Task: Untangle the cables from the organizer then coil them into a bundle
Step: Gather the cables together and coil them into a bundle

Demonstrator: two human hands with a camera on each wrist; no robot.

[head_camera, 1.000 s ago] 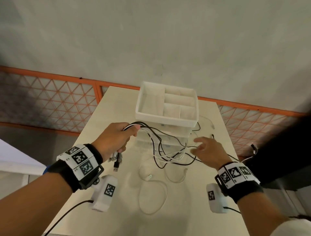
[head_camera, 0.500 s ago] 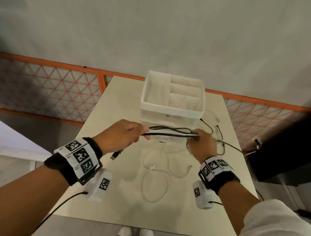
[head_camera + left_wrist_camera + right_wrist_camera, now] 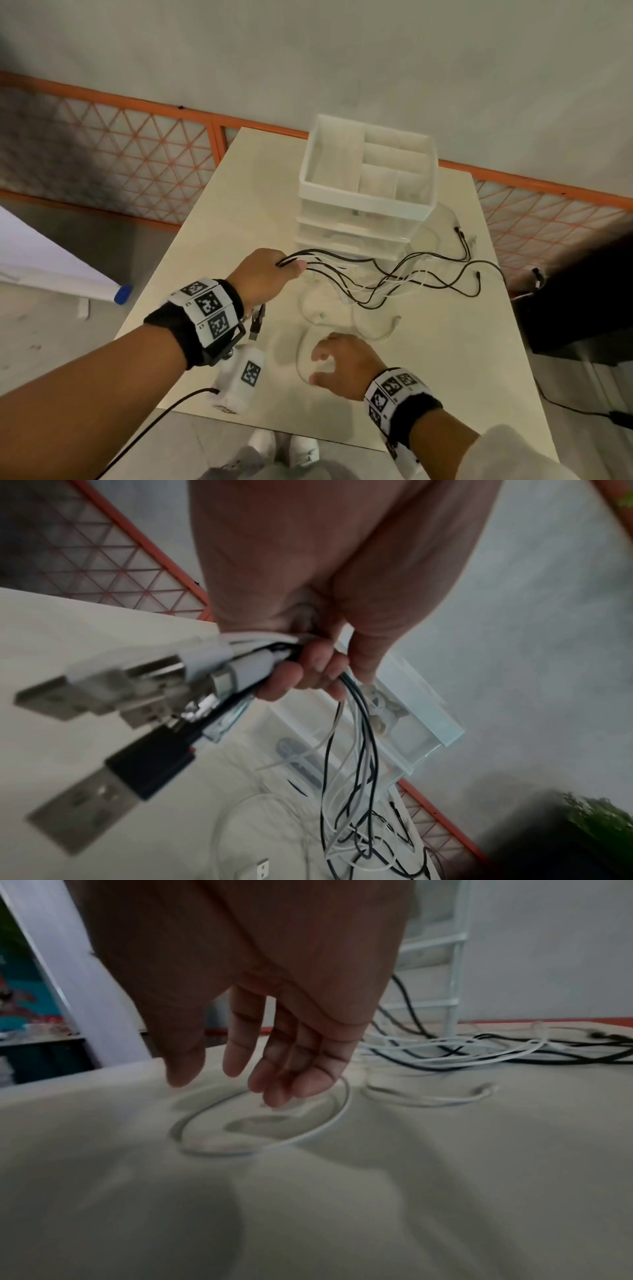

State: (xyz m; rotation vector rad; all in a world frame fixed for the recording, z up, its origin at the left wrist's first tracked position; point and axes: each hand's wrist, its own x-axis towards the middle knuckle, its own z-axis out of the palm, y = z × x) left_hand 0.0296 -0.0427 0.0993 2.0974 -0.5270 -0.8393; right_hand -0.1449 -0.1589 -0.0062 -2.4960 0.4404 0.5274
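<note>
My left hand (image 3: 270,274) grips a bunch of black and white cables (image 3: 370,277) near their USB plugs (image 3: 113,696), which stick out behind my fist. The cables trail right across the cream table (image 3: 445,394) in loose tangled waves in front of the white drawer organizer (image 3: 368,192). My right hand (image 3: 329,363) hovers just above the table with relaxed fingers (image 3: 274,1074) over a loop of white cable (image 3: 308,1129), holding nothing. In the left wrist view the cables (image 3: 359,764) hang down from my fingers (image 3: 294,674).
More white cable (image 3: 376,332) lies loose on the table between my hands. Black cable ends (image 3: 476,277) lie to the right of the organizer. An orange mesh fence (image 3: 137,150) runs behind the table. A dark object (image 3: 582,301) stands off the right edge.
My right hand has let go of the cable bunch and dropped back toward me, low over the white loop. The cables, pulled straight half a second ago, now sag on the table.
</note>
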